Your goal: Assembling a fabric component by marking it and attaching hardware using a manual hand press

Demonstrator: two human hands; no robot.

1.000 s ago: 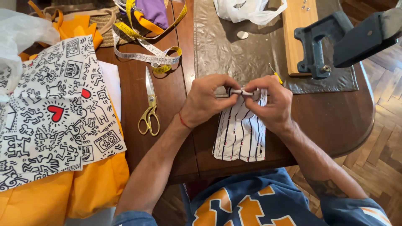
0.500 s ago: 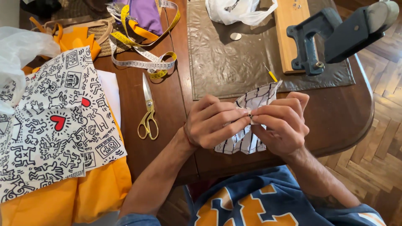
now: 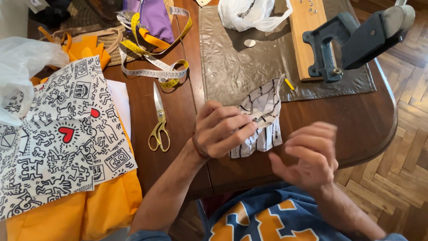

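Left hand: the left hand (image 3: 220, 131) has its fingers curled together on the striped fabric piece (image 3: 261, 118), thumb under, fingertips pinching the upper fold near the near edge of the table (image 3: 356, 116).
Right hand: the right hand (image 3: 310, 156) hangs just off the table's near edge, fingers loosely apart and holding nothing; it is motion-blurred, so the fingertips are hard to read.
Fabric piece: white with dark stripes, one end lifted and opened like a small pouch over the grey mat (image 3: 232, 67), the lower end lying flat on the wood by the near edge.
Step in hand: looks like one-handed holding of the fold while the other hand is free.
Doing it well: keep the pinch close to the fold's edge so the stripes stay lined up; bring the free hand in from the right side to take the open end, not across the left wrist.
Watch for: the lifted end is floppy and may collapse if the pinch slackens.
Neighbours: gold-handled scissors (image 3: 158, 118) lie left of the left hand, blades pointing to the far edge; a yellow tape measure (image 3: 154, 71) is beyond them; the blue press tool (image 3: 352, 40) stands at the far right corner on a wooden board (image 3: 303, 31); the printed cloth (image 3: 58, 134) covers the left end.
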